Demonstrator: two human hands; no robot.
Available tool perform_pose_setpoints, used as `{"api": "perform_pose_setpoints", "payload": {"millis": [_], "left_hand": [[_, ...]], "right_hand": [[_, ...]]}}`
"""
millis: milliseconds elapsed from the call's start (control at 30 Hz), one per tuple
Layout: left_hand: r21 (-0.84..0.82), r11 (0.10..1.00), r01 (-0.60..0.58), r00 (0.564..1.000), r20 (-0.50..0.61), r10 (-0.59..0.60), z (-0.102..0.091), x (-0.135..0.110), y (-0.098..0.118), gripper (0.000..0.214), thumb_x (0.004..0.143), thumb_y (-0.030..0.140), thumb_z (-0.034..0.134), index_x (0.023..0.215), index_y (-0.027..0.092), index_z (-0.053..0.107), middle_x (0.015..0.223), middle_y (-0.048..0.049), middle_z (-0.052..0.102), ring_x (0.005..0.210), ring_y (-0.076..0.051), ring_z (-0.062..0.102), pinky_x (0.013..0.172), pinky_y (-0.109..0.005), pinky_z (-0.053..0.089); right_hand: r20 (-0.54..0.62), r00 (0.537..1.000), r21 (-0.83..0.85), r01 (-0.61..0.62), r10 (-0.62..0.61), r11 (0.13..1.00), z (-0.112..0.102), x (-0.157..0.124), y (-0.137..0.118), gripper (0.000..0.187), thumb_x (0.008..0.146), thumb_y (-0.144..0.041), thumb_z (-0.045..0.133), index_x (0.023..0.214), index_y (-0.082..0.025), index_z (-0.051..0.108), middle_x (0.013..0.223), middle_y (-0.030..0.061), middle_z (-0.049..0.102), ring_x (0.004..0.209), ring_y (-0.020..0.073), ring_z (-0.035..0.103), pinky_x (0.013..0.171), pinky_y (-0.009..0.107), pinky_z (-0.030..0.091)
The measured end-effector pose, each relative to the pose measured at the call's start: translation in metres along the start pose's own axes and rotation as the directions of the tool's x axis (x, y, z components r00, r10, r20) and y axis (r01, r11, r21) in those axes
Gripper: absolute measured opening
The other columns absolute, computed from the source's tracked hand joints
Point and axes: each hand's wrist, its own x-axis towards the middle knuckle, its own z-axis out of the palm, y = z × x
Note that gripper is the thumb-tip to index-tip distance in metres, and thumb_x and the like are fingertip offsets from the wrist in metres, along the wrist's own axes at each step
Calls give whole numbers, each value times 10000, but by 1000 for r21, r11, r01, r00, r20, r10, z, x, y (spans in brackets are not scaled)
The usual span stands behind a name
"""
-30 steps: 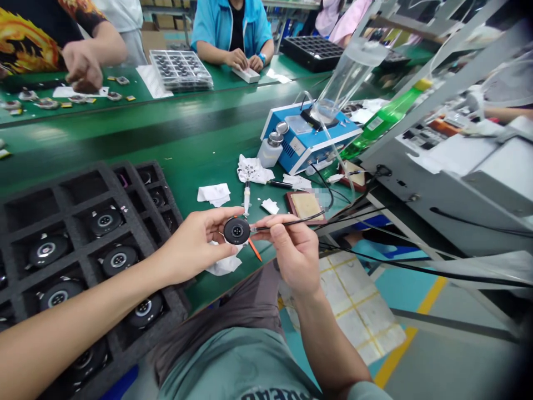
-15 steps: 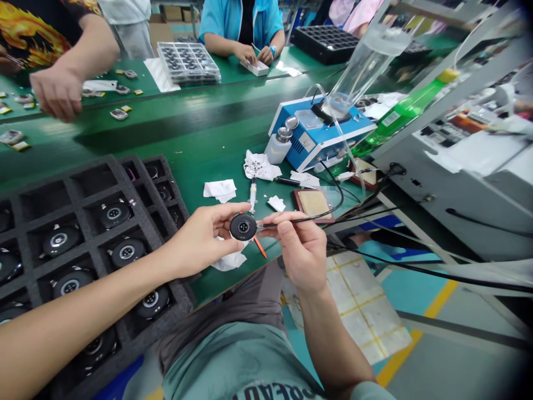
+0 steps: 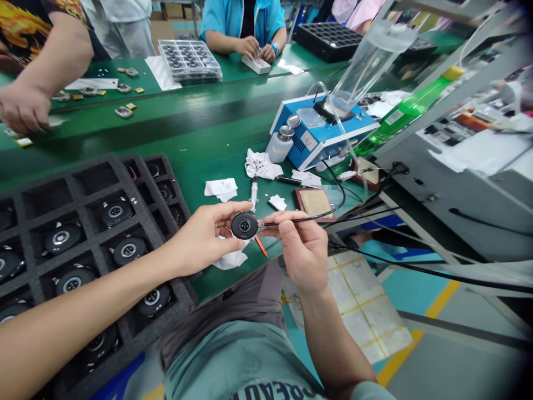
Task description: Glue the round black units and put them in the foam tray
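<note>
My left hand (image 3: 204, 236) pinches a small round black disc part (image 3: 244, 225) between thumb and fingers, held up over the near edge of the green table (image 3: 183, 139). My right hand (image 3: 302, 244) grips a thin black corded tool (image 3: 287, 223) like a pen, with its tip touching the disc's right side. The tool's cable runs right toward the machines. A crumpled white tissue (image 3: 231, 259) and an orange-handled tool (image 3: 261, 245) lie on the table just beneath the disc.
A black foam tray (image 3: 83, 189) with several round parts sits at left. A syringe (image 3: 254, 194), tissues, a brown sponge pad (image 3: 316, 203) and a blue control box (image 3: 320, 136) lie beyond. Other people work at the far side. A grey machine (image 3: 470, 178) stands at right.
My hands, the disc and the tool keep the same hold. The view has drifted slightly. The person at the far left has drawn their hand further left along the table.
</note>
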Motion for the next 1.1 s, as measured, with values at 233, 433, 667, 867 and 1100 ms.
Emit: {"api": "perform_pose_setpoints", "payload": {"millis": [233, 433, 667, 867, 1100], "left_hand": [[3, 1000, 6, 1000, -2, -6, 0, 1, -1, 752, 679, 140, 785, 1403, 98, 586, 1193, -132, 754, 1041, -269, 730, 927, -415, 580], [-5, 1000, -8, 1000, 9, 8, -1, 1, -3, 759, 684, 155, 782, 1409, 72, 573, 1202, -145, 749, 1046, -274, 723, 937, -431, 578], [6, 1000, -2, 1000, 1, 2, 0, 2, -2, 749, 681, 148, 774, 1402, 78, 580, 1182, -136, 755, 1035, -270, 724, 930, -429, 585], [-6, 1000, 4, 1000, 1, -4, -1, 1, -1, 753, 676, 148, 773, 1399, 74, 578, 1187, -133, 757, 1046, -266, 725, 954, -427, 580], [-15, 1000, 12, 1000, 0, -12, -1, 0, 0, 757, 661, 150, 772, 1392, 86, 585, 1240, -133, 752, 1094, -292, 723, 977, -444, 573]], "right_hand": [[1, 1000, 12, 5, -5, 1000, 0, 0, 1, 103, 966, -277, 657, 966, -234, 750, 951, 36, 760, 914, 180, 751, 791, 334, 669], [2, 1000, 16, 12, -12, 1000, 0, -1, 2, 107, 971, -264, 651, 962, -235, 754, 954, 36, 760, 916, 177, 749, 792, 327, 665], [12, 1000, 16, 17, -17, 1000, -1, -1, 3, 113, 978, -247, 640, 974, -238, 753, 961, 30, 760, 909, 169, 751, 790, 318, 664], [15, 1000, 24, 21, -21, 999, -1, -1, 3, 112, 978, -253, 641, 983, -234, 751, 965, 36, 761, 906, 176, 752, 766, 326, 668], [6, 1000, 25, 9, -9, 1000, 1, 0, 2, 100, 972, -270, 648, 967, -238, 742, 964, 28, 761, 874, 170, 749, 765, 329, 668]]}}
